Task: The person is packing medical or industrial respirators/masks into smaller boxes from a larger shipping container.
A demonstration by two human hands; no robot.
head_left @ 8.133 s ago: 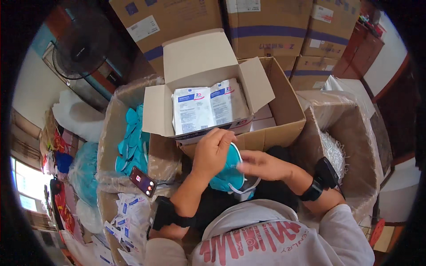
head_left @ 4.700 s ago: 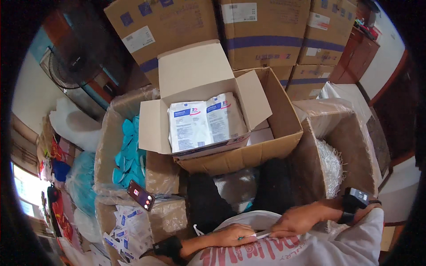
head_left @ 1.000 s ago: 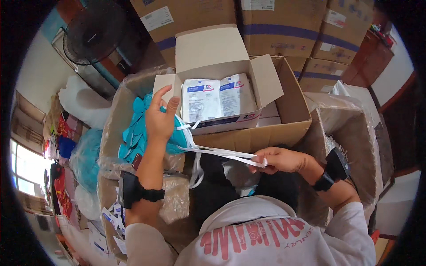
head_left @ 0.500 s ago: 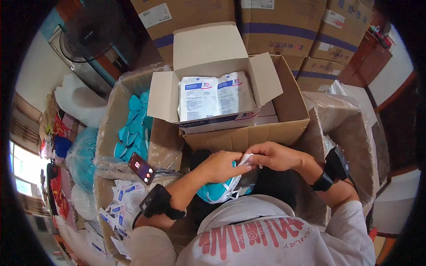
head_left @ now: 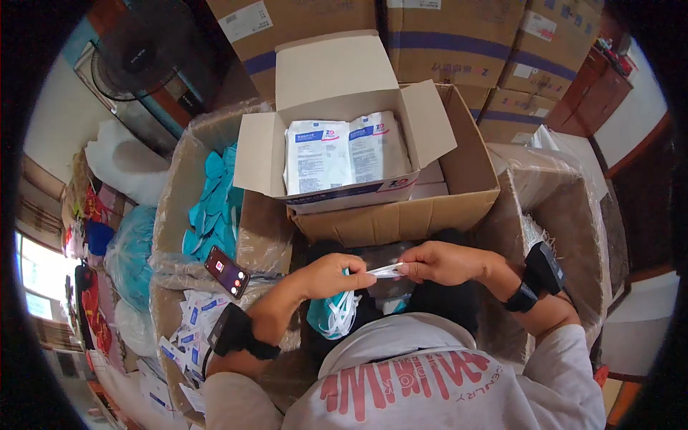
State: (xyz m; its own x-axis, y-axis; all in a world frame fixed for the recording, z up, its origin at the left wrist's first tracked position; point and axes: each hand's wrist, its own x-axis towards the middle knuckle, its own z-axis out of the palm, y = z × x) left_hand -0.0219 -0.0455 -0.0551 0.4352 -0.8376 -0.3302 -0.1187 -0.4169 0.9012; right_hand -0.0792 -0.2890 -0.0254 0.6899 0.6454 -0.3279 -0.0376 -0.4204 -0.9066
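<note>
My left hand (head_left: 331, 276) is closed, pinching one end of a thin white elastic band (head_left: 387, 271). My right hand (head_left: 443, 262) pinches the other end, so the band is stretched between the two hands above my lap. Just below my left hand are teal face masks (head_left: 324, 315) with white straps. The fingers partly cover them, and how many there are I cannot tell. Ahead of my hands stands an open white carton (head_left: 301, 208) holding white printed packets (head_left: 319, 161) in two upright rows.
The carton rests on a larger brown box (head_left: 401, 222). At left, a lined box (head_left: 172, 193) holds many teal masks (head_left: 211, 208); a phone (head_left: 227, 272) lies near its edge, above loose printed packets (head_left: 193, 337). A deep box (head_left: 566, 208) containing white strands stands right. Stacked cartons (head_left: 444, 68) rise behind.
My hands have moved apart, drawing the white band out straight between them. My left hand has shifted left, and the teal masks now hang lower and further left.
</note>
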